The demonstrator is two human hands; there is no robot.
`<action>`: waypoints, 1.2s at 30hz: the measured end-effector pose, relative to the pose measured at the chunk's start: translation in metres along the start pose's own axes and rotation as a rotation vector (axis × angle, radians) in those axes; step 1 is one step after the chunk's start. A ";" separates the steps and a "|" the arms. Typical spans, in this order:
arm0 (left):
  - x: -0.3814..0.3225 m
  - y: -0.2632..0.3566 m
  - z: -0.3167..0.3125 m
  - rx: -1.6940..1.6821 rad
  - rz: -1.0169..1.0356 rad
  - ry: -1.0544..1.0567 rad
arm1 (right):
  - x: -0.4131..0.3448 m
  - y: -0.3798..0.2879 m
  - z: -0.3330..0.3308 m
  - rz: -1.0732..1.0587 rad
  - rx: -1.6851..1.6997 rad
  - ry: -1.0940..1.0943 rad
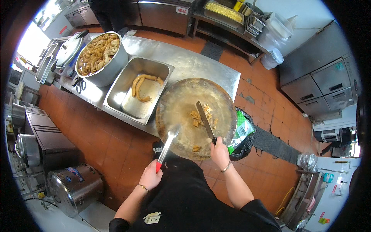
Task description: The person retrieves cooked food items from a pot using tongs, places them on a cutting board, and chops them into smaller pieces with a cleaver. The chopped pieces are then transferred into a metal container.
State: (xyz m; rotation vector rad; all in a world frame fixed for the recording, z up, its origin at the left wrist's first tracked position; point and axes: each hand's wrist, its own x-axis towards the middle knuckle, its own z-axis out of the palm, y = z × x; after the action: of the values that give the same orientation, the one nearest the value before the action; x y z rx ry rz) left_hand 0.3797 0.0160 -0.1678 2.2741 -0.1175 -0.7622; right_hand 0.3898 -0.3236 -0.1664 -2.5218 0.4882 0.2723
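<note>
My left hand [152, 175] grips the red handle of metal tongs [167, 145], whose tips rest over the left side of a round wooden chopping block [179, 101]. In my right hand [220, 155] is the black handle of a cleaver [204, 119]. Its blade stands over the block among small cut pieces of brown cooked intestine [195, 116]. Paler pieces [207, 109] lie on the blade's far side, and a lone piece [196, 148] sits near the block's front edge. Left of the block, a steel pan [142, 118] holds several long cooked intestine lengths [138, 87].
A large pot [101, 76] heaped with cooked intestines [98, 53] stands on the steel table [185, 59] beyond the pan. Black scissors [81, 86] lie near it. A black bin bag [243, 150] hangs against the block's right side. A person [107, 14] stands across the table.
</note>
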 end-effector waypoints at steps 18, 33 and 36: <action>0.031 0.005 0.006 0.020 0.137 0.045 | 0.015 -0.036 0.017 0.068 0.078 -0.144; 0.066 0.007 0.025 -0.078 0.200 0.306 | -0.020 -0.025 -0.010 0.047 0.191 0.006; 0.062 0.007 0.022 -0.065 0.180 0.333 | -0.068 -0.015 -0.012 -0.009 0.079 -0.132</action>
State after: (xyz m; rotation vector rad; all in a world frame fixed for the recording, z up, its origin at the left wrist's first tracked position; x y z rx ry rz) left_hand 0.4191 -0.0210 -0.2058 2.2579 -0.1361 -0.2848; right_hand 0.3351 -0.2989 -0.1299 -2.4101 0.4266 0.4050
